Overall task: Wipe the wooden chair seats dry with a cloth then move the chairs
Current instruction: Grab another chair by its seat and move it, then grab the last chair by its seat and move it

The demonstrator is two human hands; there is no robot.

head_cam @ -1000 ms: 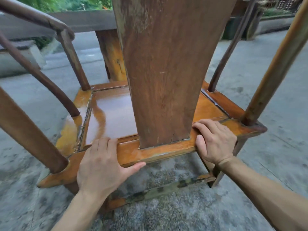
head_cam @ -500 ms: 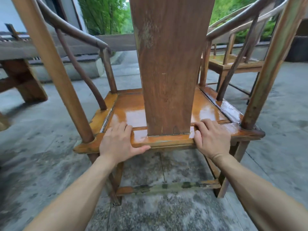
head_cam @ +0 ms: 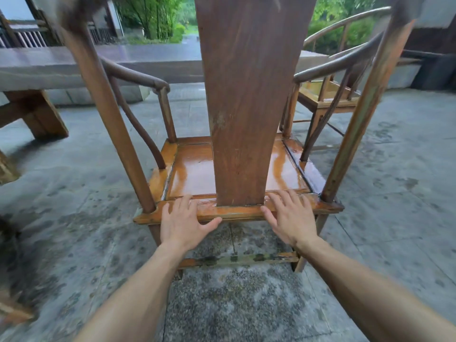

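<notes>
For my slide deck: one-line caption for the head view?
Both hands, left hand and right hand, rest open on the rear seat rail of a glossy wooden chair outdoors.

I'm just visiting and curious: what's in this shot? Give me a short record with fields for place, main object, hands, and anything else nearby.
place: outdoors, on a stone paved floor with greenery behind
main object: wooden chair seen from behind its backrest
seat: seat panel looks glossy and wet
left hand: fingers spread, on the rear seat rail, thumb under its edge
right hand: fingers spread, on the same rail, other side of the backrest
cloth: none in view
nearby: second chair behind on the right; wooden bench on the left
</notes>
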